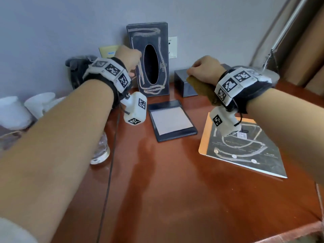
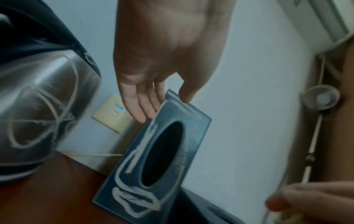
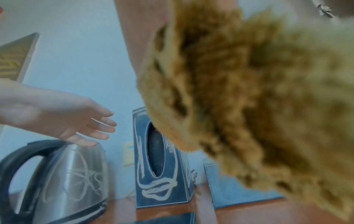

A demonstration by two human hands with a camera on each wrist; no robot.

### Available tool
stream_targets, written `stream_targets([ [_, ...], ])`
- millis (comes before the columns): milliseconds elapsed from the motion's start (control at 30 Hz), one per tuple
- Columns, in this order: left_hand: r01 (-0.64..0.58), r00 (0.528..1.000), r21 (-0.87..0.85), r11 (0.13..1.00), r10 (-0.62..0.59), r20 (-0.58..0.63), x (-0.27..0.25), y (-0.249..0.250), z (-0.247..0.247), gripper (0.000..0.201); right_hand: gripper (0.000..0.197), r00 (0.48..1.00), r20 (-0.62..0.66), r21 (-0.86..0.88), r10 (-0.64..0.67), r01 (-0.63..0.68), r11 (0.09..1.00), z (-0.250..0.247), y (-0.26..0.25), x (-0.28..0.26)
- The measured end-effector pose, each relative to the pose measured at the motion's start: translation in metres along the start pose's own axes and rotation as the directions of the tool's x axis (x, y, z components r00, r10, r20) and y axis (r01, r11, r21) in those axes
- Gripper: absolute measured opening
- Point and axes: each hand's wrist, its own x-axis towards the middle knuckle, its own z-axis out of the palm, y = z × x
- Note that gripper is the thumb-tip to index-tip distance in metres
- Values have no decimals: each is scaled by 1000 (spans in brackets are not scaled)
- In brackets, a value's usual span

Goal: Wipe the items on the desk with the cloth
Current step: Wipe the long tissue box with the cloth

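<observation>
Light: soft, even, bluish in wrist views.
Glare: sheen on desk (image 1: 175, 181).
Blur: cloth (image 3: 249, 98) out of focus; kettle (image 2: 38, 113) smeared, perhaps motion.
Edges: wide-angle bending.

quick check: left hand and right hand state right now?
Left hand: open, fingers straight, reaching at the top of the upright tissue box, holding nothing.
Right hand: closed, gripping the brown cloth.
</observation>
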Motion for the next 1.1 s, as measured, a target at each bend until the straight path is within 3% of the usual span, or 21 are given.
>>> stream_targets([
  [67, -7, 998, 19, 1000, 8, -56, 14, -7, 3, 16, 32, 1000, -4, -40, -5, 5, 999, 9, -4, 14],
  [167, -15, 996, 72, 997, 21, -82, 37, -19, 11, 53, 39, 1000, 11, -81, -1, 2, 997, 23, -10, 39],
  [233, -24, 998, 91, 996, 29, -52, 50, -25, 17, 64, 40, 1000, -4, -89, 7, -7, 996, 31, -14, 55],
  [367, 20, 998, -71, 997, -16, 57, 69, -37, 29, 69, 42, 999, 10, -98, 35, -34, 995, 47, -16, 86],
  [500, 30, 998, -246, 969, -14, 65, 85, -52, 40, 88, 55, 991, 124, -41, 54, -49, 998, 61, -12, 106],
  [633, 15, 998, -263, 965, 3, 68, 93, -63, 48, 76, 68, 980, 194, 54, 42, -54, 997, 73, -11, 115],
  [700, 20, 996, -189, 982, -3, 92, 98, -70, 51, 83, 67, 976, 215, 36, 32, -41, 999, 78, -11, 118],
  [933, 70, 977, -101, 992, -48, 207, 95, -72, 52, 89, 42, 971, 237, 52, -7, -6, 999, 81, -9, 114],
  [1100, 59, 983, -136, 989, -34, 178, 86, -57, 41, 80, 35, 979, 200, 70, -48, 34, 997, 79, -13, 100],
])
